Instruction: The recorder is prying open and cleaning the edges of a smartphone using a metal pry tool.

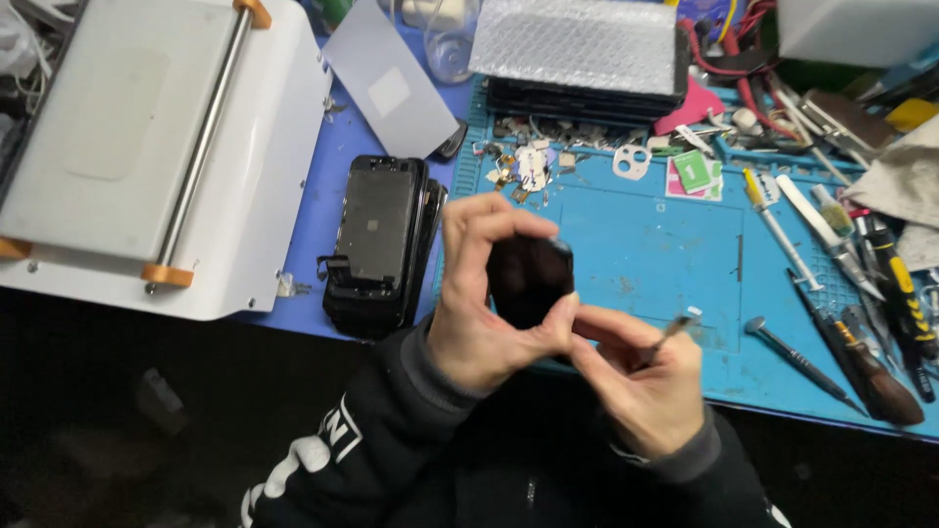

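My left hand (481,293) grips a small black phone part (530,279), thumb and fingers curled round its edges, held up above the near edge of a blue work mat (655,254). My right hand (641,376) sits just to the right of it, pinching thin metal tweezers (673,332) whose tip points up and right, away from the part. The index finger of that hand touches the part's lower right edge. Both sleeves are black.
A stack of black phone screens (377,240) lies left of the hands. A white machine with a metal roller (166,137) fills the far left. Screwdrivers, tweezers and tools (861,293) lie at the right. Bubble wrap (577,44) covers a stack of dark frames behind.
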